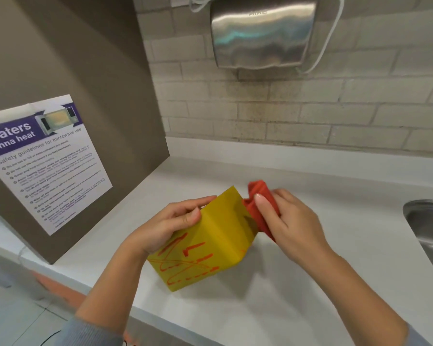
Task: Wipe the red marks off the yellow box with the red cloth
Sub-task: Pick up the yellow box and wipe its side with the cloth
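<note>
The yellow box (218, 236) is held tilted above the white counter, with red scribbles across its near face. My left hand (170, 223) grips the box from the left, fingers over its upper edge. My right hand (283, 216) clutches the bunched red cloth (260, 203) and presses it against the box's right side, near the top corner. A small red mark shows low on that right face. Part of the cloth is hidden under my fingers.
The white counter (285, 283) runs along a tiled wall. A steel sink (428, 226) sits at the right edge. A brown panel with a microwave safety poster (45, 166) stands to the left. A metal hand dryer (263, 31) hangs on the wall above.
</note>
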The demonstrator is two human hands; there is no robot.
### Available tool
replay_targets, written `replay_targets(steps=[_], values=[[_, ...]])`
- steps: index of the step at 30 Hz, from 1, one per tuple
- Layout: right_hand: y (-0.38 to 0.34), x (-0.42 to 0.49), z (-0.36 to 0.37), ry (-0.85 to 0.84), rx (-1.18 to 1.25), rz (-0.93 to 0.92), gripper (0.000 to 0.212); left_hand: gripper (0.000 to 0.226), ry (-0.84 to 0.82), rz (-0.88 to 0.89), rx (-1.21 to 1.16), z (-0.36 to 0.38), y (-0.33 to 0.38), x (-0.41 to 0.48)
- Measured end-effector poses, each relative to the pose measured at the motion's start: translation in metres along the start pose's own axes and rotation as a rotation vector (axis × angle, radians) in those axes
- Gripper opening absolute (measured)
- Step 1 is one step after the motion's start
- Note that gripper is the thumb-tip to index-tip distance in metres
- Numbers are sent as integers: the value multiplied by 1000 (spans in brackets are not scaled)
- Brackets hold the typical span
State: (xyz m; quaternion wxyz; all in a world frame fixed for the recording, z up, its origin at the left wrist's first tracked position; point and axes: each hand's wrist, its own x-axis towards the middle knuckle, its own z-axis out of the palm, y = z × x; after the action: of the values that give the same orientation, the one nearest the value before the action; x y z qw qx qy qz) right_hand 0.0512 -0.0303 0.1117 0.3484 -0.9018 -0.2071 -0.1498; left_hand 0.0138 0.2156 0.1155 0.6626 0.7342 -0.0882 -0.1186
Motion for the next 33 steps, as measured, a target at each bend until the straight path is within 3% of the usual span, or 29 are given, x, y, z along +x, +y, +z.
replay_targets(steps=[3,9,16,21,25,30,33], values=[[-28,8,12,-47,-13,-133,61,73,-3,13,25,9,3,3],[-32,-16,25,13,24,-366,45,61,19,46,-49,7,2,-2],[-20,-47,43,132,-78,-607,43,80,57,44,-84,-2,-4,-4],[13,-55,45,204,-55,-600,40,92,57,13,-35,0,-5,-1],[51,-58,41,168,-150,-541,39,94,69,6,-12,-2,-4,-1],[60,-47,25,162,10,-175,40,89,67,3,9,-1,-1,-1],[43,-22,17,190,150,-84,39,95,65,0,11,2,-1,0]])
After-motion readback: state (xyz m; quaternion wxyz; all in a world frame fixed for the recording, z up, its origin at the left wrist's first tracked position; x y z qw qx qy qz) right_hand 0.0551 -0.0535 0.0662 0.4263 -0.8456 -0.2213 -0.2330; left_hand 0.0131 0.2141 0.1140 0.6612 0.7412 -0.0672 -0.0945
